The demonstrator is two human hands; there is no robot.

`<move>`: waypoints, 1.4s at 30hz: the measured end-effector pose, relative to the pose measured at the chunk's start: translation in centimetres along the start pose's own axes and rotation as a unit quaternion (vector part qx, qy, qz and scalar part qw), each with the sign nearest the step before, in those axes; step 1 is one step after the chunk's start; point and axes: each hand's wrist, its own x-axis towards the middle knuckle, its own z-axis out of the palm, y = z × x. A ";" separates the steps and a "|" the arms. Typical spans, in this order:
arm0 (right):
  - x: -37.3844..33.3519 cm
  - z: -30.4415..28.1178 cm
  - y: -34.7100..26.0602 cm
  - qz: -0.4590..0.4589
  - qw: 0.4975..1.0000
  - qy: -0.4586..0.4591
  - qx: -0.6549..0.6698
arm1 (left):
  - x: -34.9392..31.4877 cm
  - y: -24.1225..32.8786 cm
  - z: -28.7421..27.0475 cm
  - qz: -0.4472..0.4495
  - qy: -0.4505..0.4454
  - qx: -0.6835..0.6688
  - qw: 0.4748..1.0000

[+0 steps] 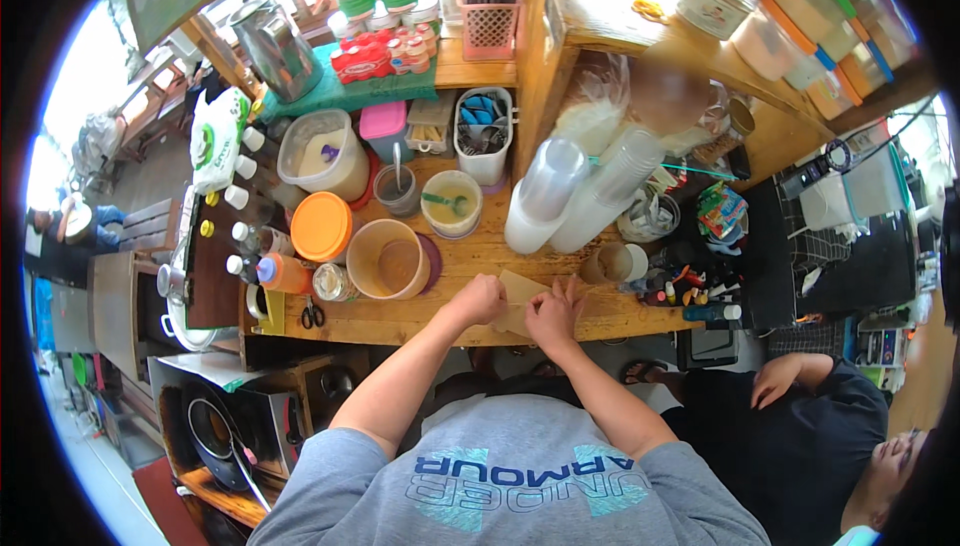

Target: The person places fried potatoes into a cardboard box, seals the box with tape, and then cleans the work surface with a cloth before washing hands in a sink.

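Observation:
A flat piece of brown paper (pixel 520 289), perhaps a small paper bag, lies between my hands near the wooden counter's front edge. My left hand (pixel 480 298) is closed in a fist-like grip at its left edge. At the paper's right side, my right hand (pixel 553 316) pinches it with thumb and forefinger while the other fingers stick up. An open tan tub (pixel 388 259) sits left of my hands. Behind it stand a tub of pale liquid with a green scoop (pixel 452 204) and a grey cup with a spoon (pixel 397 189). A brownish cup (pixel 606 264) is just right of my right hand.
Tall stacks of clear plastic cups (pixel 555 191) rise behind the paper. An orange-lidded tub (pixel 321 227), a squeeze bottle (pixel 284 273) and black scissors (pixel 313 315) are at left. Small bottles (pixel 690 291) crowd the right. Another person (pixel 790 426) sits close on my right.

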 end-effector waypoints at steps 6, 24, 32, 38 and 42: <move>-2.5 -2.3 1.2 -0.006 0.998 0.063 -0.005 | 1.6 1.4 2.6 0.044 -0.027 -0.007 0.999; -2.3 -1.7 3.9 -0.113 0.986 0.113 0.054 | -19.8 -6.0 -7.4 -0.427 0.054 0.111 0.896; -1.3 -1.1 3.2 -0.111 0.989 0.050 0.086 | -35.4 -26.8 -14.0 -0.511 0.411 0.059 0.752; -0.7 -2.1 3.4 -0.099 0.992 0.012 0.075 | -33.3 -26.9 -16.8 -0.536 0.365 -0.120 0.752; -0.8 -2.5 3.5 -0.105 0.993 0.007 0.055 | -34.2 -29.4 -13.0 -0.437 0.536 -0.074 0.718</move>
